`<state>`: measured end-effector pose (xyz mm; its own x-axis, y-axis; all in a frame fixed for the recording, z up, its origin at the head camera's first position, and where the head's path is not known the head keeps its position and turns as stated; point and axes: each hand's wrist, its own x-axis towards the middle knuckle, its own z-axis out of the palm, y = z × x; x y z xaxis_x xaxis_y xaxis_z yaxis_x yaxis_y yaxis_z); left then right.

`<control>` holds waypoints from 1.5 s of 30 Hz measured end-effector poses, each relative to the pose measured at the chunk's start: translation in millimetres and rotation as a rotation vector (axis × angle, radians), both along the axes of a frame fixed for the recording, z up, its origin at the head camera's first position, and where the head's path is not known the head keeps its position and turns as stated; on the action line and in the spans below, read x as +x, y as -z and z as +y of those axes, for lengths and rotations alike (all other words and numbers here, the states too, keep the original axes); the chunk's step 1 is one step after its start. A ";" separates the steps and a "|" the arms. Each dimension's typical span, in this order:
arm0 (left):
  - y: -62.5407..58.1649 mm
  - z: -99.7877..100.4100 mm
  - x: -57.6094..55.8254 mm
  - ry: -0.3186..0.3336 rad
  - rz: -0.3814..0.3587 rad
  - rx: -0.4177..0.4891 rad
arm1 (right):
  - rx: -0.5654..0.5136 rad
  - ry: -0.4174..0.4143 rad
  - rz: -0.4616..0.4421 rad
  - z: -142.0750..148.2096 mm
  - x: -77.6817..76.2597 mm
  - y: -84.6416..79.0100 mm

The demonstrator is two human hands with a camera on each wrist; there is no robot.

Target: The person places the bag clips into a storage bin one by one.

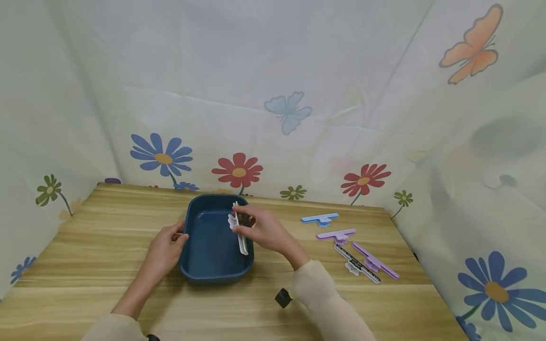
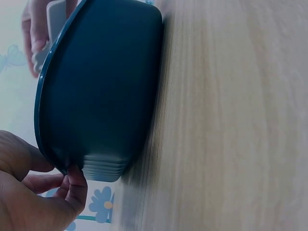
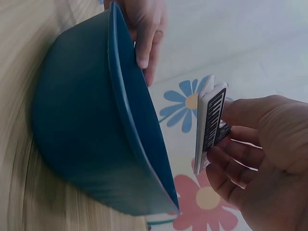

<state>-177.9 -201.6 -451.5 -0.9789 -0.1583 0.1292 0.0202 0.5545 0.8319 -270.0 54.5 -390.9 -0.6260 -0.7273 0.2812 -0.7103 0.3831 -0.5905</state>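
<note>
A dark blue plastic bin with rounded corners stands upright on the wooden table. My left hand pinches its left rim between thumb and fingers, and the left wrist view shows that hand at the rim's corner. Over the bin's right side, my right hand holds a long white sealing clip by its flower-shaped handle. From the right wrist, the clip shows a black-and-white piano-key pattern and sits above the bin's opening, pinched by thumb and fingertips.
Several similar clips lie to the right: a blue one, a purple one, a black-and-white one and another purple one. A small black block shows beside the right sleeve. A flower-printed curtain surrounds the table.
</note>
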 end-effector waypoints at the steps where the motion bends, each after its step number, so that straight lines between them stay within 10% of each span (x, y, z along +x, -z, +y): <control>1: -0.1 -0.2 0.2 -0.001 -0.001 0.000 | 0.002 -0.002 -0.002 -3.1 0.0 -0.6; 45: 1.2 -0.5 -1.3 -0.021 -0.016 0.033 | 0.131 0.014 -0.001 -80.1 1.2 16.4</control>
<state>-179.2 -202.2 -452.7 -0.9771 -0.1831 0.1081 -0.0047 0.5267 0.8500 -268.8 -25.6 -407.4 -0.6365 -0.7490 0.1841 -0.7039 0.4665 -0.5356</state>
